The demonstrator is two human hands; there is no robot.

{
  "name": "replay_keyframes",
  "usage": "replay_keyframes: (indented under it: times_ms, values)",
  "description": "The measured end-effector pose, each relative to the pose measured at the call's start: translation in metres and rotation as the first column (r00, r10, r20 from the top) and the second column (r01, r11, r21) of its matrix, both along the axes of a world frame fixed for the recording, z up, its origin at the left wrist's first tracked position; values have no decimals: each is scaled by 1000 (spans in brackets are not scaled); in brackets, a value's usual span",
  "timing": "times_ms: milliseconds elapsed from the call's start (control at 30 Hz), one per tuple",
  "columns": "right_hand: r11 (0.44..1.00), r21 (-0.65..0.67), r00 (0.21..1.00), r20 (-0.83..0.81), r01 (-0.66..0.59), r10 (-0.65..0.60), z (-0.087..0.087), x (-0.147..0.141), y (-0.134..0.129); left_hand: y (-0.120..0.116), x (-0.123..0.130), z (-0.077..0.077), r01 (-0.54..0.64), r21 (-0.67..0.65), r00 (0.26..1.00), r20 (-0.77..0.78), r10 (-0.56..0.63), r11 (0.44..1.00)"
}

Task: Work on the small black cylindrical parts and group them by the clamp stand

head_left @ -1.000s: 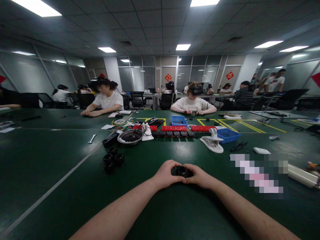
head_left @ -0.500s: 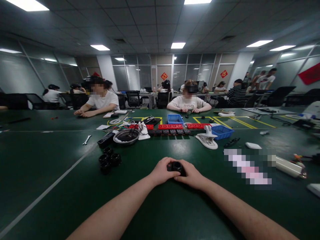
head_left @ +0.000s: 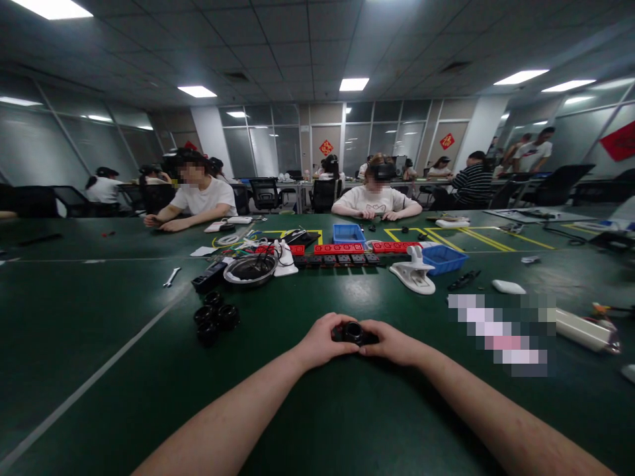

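Right hand (head_left: 397, 344) shifted on ring (head_left: 353, 332); bowl (head_left: 248, 285) holds cables (head_left: 256, 266).

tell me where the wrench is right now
In the head view, the wrench lies on the green table left of the left hand, just left of the black box.

Holds a round black part (head_left: 352, 332) between left hand (head_left: 325, 342) and right hand (head_left: 389, 342) at the green surface (head_left: 317, 423). Has black rings (head_left: 228, 317) to the left, a wrench (head_left: 171, 277) beyond, and a white clamp (head_left: 414, 272) near a blue bin (head_left: 449, 266), ahead right.
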State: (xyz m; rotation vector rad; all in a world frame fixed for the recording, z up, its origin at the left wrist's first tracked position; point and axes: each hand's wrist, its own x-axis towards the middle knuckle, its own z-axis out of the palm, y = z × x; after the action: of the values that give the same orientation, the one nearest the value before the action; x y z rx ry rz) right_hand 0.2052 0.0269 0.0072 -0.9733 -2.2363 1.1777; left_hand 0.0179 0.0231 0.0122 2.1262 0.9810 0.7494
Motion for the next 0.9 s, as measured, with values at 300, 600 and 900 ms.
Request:
replay_keyframes:
  times_ms: [300, 600, 900]
  values:
    - [992, 44, 991, 59, 115, -118, -6, 0, 1, -1, 2, 1, -13, 54, 1000, 18, 12, 998]
    - [756, 542, 700, 374, 367, -608, -10, -31, -18, -6, 16, -12, -333, 108, 942, -2, 335, 937]
    - [964, 255, 993, 68, 73, -93, -4, -9, -7, 4, 1, -5, -75, 46, 997, 22, 74, 996]
